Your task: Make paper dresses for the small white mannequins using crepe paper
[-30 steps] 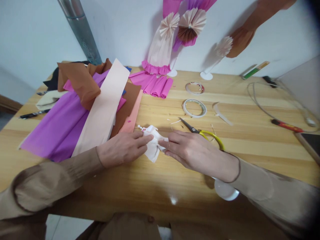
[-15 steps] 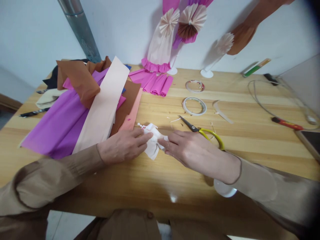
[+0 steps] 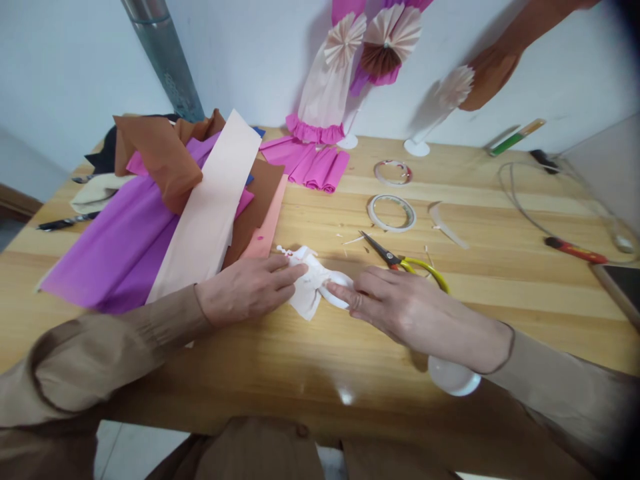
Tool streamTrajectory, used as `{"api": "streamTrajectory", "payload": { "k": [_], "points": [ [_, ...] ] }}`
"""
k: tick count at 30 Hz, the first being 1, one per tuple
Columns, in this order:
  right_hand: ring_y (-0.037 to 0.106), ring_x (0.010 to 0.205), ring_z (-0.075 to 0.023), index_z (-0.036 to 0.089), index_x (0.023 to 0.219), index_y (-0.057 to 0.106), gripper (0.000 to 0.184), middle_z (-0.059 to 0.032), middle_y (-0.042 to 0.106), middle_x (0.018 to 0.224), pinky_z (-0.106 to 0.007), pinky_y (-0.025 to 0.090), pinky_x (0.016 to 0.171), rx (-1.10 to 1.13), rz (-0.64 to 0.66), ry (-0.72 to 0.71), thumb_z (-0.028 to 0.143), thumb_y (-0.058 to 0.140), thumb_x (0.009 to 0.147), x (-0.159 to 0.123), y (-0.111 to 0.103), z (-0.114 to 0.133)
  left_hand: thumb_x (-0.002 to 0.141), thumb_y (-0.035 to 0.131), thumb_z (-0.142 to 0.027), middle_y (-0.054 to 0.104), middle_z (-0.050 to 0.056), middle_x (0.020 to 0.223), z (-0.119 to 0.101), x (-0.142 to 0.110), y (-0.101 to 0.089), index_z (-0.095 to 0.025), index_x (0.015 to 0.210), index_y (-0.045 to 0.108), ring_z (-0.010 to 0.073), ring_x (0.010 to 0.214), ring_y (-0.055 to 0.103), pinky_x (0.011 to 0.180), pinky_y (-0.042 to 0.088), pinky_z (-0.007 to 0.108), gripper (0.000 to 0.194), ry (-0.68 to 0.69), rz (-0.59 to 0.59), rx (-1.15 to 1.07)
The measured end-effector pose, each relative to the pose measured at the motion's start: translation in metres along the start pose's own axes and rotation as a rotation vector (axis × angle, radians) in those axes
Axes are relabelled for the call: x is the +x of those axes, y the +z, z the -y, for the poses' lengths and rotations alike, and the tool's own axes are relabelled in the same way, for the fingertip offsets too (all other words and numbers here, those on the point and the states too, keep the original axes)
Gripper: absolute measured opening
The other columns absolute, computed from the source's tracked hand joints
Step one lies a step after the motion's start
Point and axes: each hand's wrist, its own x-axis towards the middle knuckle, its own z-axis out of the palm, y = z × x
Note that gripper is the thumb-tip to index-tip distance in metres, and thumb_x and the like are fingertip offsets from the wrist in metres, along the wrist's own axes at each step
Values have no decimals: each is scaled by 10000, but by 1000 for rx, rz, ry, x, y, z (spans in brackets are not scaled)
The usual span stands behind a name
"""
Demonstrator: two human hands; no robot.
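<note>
In the middle of the table lies a small crumpled white piece [image 3: 306, 293], like thin cloth or paper, with tiny white and red bits at its upper left. My left hand [image 3: 253, 287] presses it down from the left, fingers bent over its edge. A rounded white part [image 3: 340, 283] shows at its right end, where my right hand [image 3: 400, 303] grips with thumb and fingertips. Just beyond my right hand lie yellow-handled scissors [image 3: 383, 250], blades pointing away to the left. A white disc [image 3: 453, 377] shows beneath my right wrist.
Crepe paper sheets in purple [image 3: 115, 250], cream [image 3: 200, 207] and brown [image 3: 155, 160] are heaped at left. Tape rolls [image 3: 370, 213] [image 3: 393, 172] lie beyond the scissors. Paper-dressed stands [image 3: 325, 93] lean against the wall. A green-handled knife [image 3: 515, 139] and red-handled tool [image 3: 575, 250] lie at right.
My right hand has shifted a little to the right, uncovering more of the rounded white part. My left hand stays on the crumpled white piece.
</note>
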Motion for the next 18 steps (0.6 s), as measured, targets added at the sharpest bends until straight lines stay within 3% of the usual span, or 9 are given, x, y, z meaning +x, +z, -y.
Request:
{"api": "streamTrajectory", "payload": {
  "k": [4,10,14,18],
  "points": [
    [590,683,-180,107,1260,550,314,-46,619,782,-309,481,654,28,2,1,156,404,986,-1,-8,-1,973,365,-105,661,117,1204,-1,-1,1,-105,827,645,197,987,637,856,586,337,316,14,-26,0],
    [644,739,-197,167,1253,529,322,-89,690,961,-297,451,605,61,58,86,326,399,1005,9,-6,2,953,368,-82,672,135,1167,-4,-1,3,-90,824,653,222,947,651,811,596,357,313,40,-42,55],
    [629,674,-184,179,1190,568,291,-74,691,907,-279,378,540,67,158,110,345,441,988,18,-7,0,956,347,-77,659,152,1202,-2,-3,3,-84,849,660,230,1017,643,876,584,370,331,44,-29,33],
    [622,641,-172,194,1130,595,248,-45,685,828,-276,334,515,93,179,138,340,463,979,23,-11,-1,980,357,-114,641,116,1270,3,-7,5,-130,926,654,196,1154,599,984,542,353,302,-13,-80,-118]
  ]
}}
